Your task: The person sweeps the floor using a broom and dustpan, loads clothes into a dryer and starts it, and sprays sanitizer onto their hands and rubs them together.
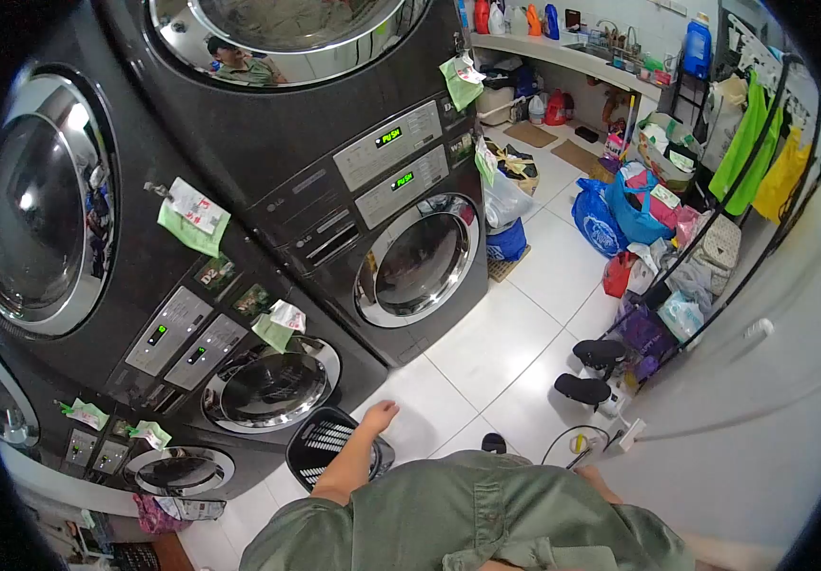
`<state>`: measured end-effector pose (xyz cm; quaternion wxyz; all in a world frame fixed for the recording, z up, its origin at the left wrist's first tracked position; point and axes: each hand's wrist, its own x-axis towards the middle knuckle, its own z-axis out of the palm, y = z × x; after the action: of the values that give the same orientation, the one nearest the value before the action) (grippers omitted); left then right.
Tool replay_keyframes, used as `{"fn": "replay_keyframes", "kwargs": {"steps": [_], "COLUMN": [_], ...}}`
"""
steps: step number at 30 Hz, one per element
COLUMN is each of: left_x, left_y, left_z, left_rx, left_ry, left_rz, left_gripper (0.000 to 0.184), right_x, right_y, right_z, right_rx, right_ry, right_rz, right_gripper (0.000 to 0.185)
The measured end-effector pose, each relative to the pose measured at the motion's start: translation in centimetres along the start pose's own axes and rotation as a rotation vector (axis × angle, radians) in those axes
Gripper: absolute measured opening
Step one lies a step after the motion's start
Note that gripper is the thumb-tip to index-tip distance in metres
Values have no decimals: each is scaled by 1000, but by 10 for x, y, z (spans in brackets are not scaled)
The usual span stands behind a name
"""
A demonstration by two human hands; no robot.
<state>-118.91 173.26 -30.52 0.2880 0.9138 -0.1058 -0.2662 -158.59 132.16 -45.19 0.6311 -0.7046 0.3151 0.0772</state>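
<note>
My left hand (380,416) hangs over the floor beside a black laundry basket (323,447), with its fingers loosely curled and nothing visible in them. My forearm crosses in front of the basket, so part of it is hidden. On the right, only a small piece of my right arm (601,485) shows past my green shirt; its fingers are hidden. Close to that arm, a thin dark cable (563,436) loops near the wall. The nearest machine to the basket is a front-loading washer with a round door (272,385), which is closed.
Stacked dark machines line the left, with lit panels (391,136) and clipped green and white papers (194,217). Blue bags (601,217) and other bags crowd the right side. Black shoes (583,388) stand by a rack. A sink counter (563,52) holds bottles at the back.
</note>
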Motion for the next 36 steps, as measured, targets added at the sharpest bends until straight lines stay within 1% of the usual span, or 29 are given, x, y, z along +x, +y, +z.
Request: {"fn": "replay_keyframes", "kwargs": {"steps": [2,3,4,5,7,9,11,12,13,14,15,16,17,18,19,20,21,22,24,25,27,29,30,31,32,33,34,35,36], "left_x": [9,13,13,13,4,-14,-38,-46,-61,-76,-93,-127,-160,-193,-226,-252,-271,-293,-342,-363,-410,-447,-471,-495,-515,-531,-545,-559,-571], "left_y": [48,61,66,64,49,21,-41,-91,-126,-252,-223,-203,-203,-192,-180,-184,-188,-194,-197,-205,-212,-229,-237,-244,-242,-237,-222,-214,-213], "left_z": [-4,-3,0,4,12,12,26,38,47,104,100,76,62,66,68,80,86,97,134,155,189,228,242,254,249,252,241,231,236], "left_rx": [-78,-71,-63,-68,-12,-23,209,501,657,526,151,43,408,111,-202,-279,-352,-373,-521,-547,-496,-732,-581,-423,-488,-564,-554,-643,-735], "left_ry": [3,-20,-44,-42,-104,-128,-219,-315,-304,159,174,133,19,205,473,464,460,480,420,423,331,269,138,35,122,205,315,368,518], "left_rz": [9,39,65,45,-12,-68,-170,-17,-11,17,-542,-595,-277,-509,-678,-781,-867,-888,-1069,-1085,-1090,-1188,-1077,-957,-1069,-1164,-1251,-1298,-1410], "left_gripper": [42,43,43,43,43,42,41,40,38,26,34,34,35,38,42,44,45,45,45,45,44,42,35,31,38,48,50,49,43], "right_x": [43,60,74,84,121,148,185,193,240,204,216,209,193,191,189,177,179,177,173,173,159,133,137,149,194,155,140,103,85], "right_y": [-11,-20,-31,-41,-33,-52,-42,-66,-2,-97,-91,-119,-162,-171,-179,-196,-197,-201,-206,-205,-204,-220,-205,-188,-130,-161,-164,-188,-195], "right_z": [-24,-33,-36,-37,-43,-36,-23,-19,-21,-3,-3,8,28,36,48,63,69,77,98,115,140,186,200,219,243,280,307,335,359], "right_rx": [-325,-335,-286,-237,-396,-632,-508,-540,-401,-263,-246,-327,-399,-482,-554,-614,-652,-706,-786,-858,-944,-900,-828,-839,-1002,-958,-944,-941,-965], "right_ry": [103,94,176,255,164,152,169,3,-67,-158,-291,-302,-295,-304,-301,-273,-334,-366,-405,-386,-385,-433,-493,-594,-651,-652,-698,-733,-824], "right_rz": [482,484,519,555,323,77,119,153,53,208,77,170,242,279,305,287,331,349,358,397,428,354,318,298,171,227,270,288,242], "right_gripper": [29,29,30,30,37,42,27,23,18,15,17,19,21,23,26,29,31,32,33,34,34,32,29,27,27,27,30,32,34]}}
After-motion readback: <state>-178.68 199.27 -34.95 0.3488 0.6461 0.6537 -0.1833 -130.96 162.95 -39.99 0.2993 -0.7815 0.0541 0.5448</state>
